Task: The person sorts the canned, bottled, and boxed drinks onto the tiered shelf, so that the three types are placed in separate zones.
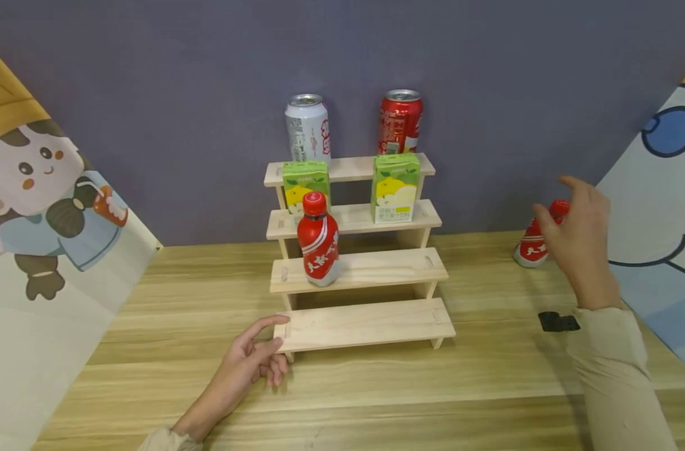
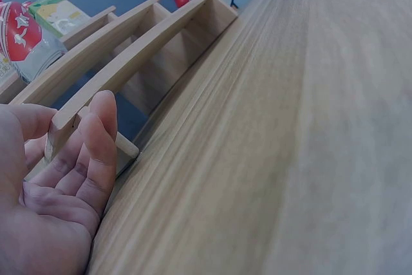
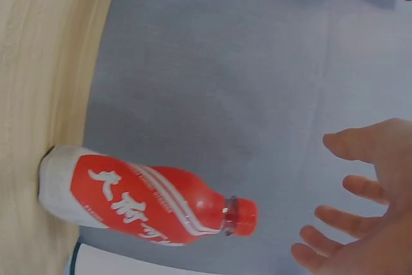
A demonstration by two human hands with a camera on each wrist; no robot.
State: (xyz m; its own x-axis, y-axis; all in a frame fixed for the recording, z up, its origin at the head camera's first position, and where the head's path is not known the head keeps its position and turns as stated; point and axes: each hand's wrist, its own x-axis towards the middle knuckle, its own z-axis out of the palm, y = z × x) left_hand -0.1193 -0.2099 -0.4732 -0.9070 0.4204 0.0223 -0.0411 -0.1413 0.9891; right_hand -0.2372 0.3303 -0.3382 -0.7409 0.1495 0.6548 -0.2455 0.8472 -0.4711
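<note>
A four-step wooden display shelf (image 1: 365, 326) stands on the table. At the left end of its lowest step, my left hand (image 1: 246, 360) pinches the board, thumb by the front edge and forefinger on top. A red bottle (image 1: 319, 247) with a grey-white base stands upright on the step above. To the right, another such bottle (image 1: 528, 247) stands on the table, partly hidden in the head view by my right hand (image 1: 585, 235). That hand's fingers are spread apart beyond the bottle's red cap (image 3: 246, 216) in the right wrist view, without touching it.
Two green juice boxes (image 1: 395, 188) stand on the second step from the top. On the top step are a white can (image 1: 308, 128) and a red can (image 1: 400, 122). A small black object (image 1: 558, 322) lies near my right sleeve. Panels with cartoon prints flank the table.
</note>
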